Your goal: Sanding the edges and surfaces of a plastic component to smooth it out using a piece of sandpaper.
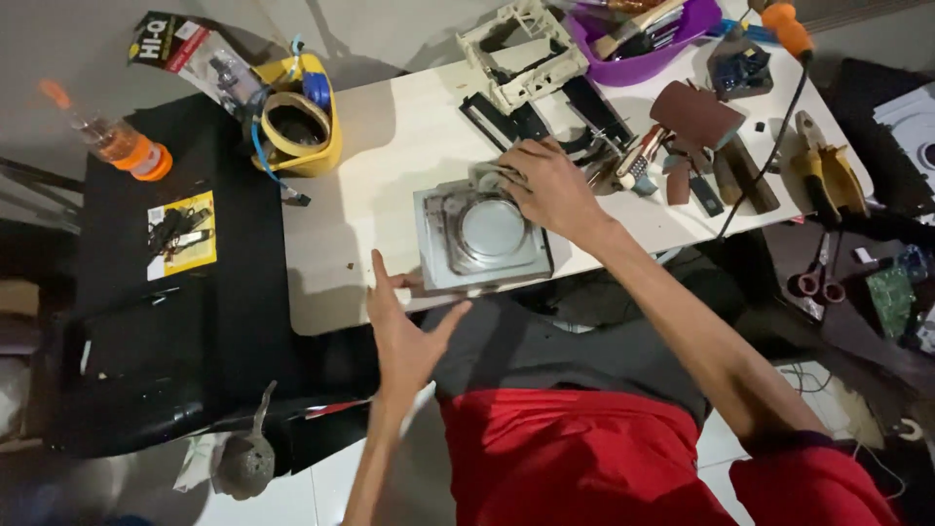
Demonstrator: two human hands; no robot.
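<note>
My right hand (550, 185) presses fingers onto the far corner of the square grey metal drive casing (484, 237) on the pale bench (380, 166); my left hand (404, 326) hovers open, flat, at its near edge.

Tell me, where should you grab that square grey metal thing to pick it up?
Probably by the metal unit's two opposite side edges, coming from above. It lies flat on the white table; the left hand is at its near-left corner, the right hand on its far-right corner.
</note>
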